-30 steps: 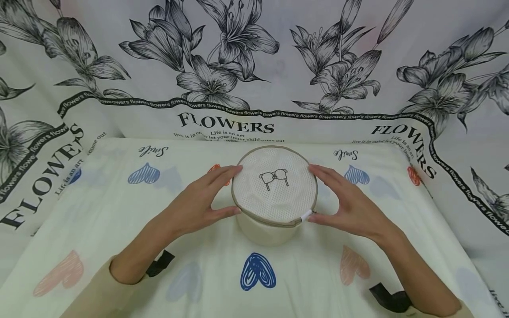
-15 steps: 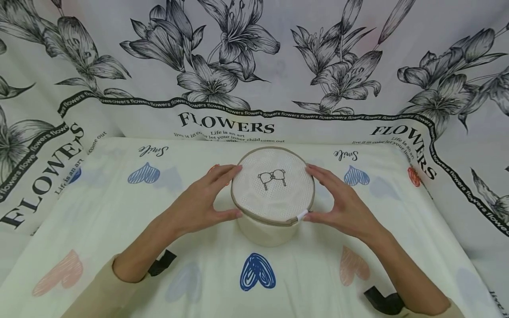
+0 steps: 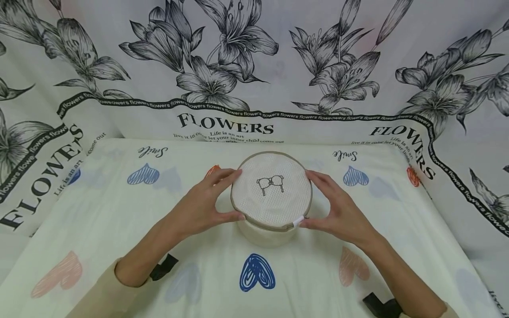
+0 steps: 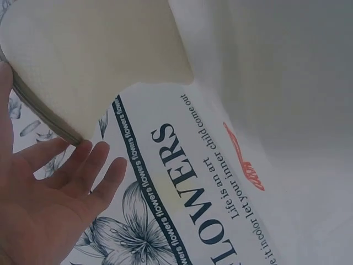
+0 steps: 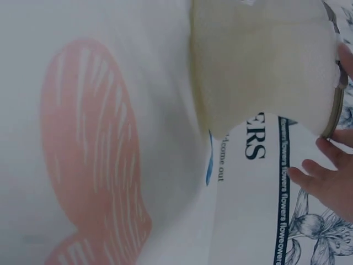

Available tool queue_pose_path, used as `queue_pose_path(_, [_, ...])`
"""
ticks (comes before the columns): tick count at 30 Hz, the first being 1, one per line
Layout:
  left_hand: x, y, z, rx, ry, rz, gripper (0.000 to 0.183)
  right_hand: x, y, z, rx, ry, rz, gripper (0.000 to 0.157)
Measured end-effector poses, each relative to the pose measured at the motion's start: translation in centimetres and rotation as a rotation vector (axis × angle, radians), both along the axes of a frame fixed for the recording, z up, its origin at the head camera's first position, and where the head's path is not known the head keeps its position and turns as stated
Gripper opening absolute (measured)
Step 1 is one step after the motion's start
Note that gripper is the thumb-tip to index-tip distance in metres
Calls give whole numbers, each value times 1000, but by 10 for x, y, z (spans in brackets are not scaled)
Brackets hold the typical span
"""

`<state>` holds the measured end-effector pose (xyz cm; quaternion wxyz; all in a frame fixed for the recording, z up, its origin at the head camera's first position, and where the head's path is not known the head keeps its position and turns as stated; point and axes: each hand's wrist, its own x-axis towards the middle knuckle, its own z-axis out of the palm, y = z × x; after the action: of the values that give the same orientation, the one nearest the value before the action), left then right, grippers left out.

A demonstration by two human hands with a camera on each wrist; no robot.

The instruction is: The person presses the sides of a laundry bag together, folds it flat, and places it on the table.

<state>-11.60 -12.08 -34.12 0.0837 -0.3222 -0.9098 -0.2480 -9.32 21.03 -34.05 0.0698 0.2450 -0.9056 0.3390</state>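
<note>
A round white mesh laundry bag (image 3: 274, 198) stands upright on the bedspread, its top facing up with a line drawing of two sheep. A grey-brown zipper (image 3: 254, 222) rings the top edge, with a white tab (image 3: 298, 221) at the front right. My left hand (image 3: 199, 203) holds the left rim, fingertips at the back and thumb at the front. On the opposite side my right hand (image 3: 342, 210) holds the rim likewise, its thumb right at the tab. Both wrist views show the pale bag wall (image 4: 99, 49) and fingertips at the zipper edge.
The white bedspread (image 3: 191, 247) carries printed hearts, including a dark blue heart (image 3: 257, 272) in front of the bag. Behind it hangs a floral cloth (image 3: 278, 97) with black lettering. Black straps (image 3: 164, 266) show at both wrists beside the beige sleeves.
The bag's top has shifted slightly toward me and to the left, and the white tab has moved left with it. The right hand has followed leftward; both hands stay on the rim.
</note>
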Motion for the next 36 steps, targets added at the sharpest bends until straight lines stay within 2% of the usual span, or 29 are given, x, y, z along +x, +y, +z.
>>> queue_pose_path(9, [1,2,-4,-54,-3,5,103,3,-2,-7,2,11,-2,101])
queue_pose_path(14, [2,5,-4,-38,-48,17,104,7,-8,1,-183,-39,16,72])
queue_pose_path(18, [1,7,-5,9,-102,8,104,13,-16,14,-314,-134,-27,58])
queue_pose_path(22, [-1,8,-6,81,-179,-17,103,16,-19,19,-348,-216,-74,56])
queue_pose_path(32, [-5,12,-6,167,-318,-32,102,18,-20,15,-339,-295,-154,59])
queue_pose_path(36, [-5,14,-6,207,-370,-34,99,18,-20,12,-359,-333,-154,61])
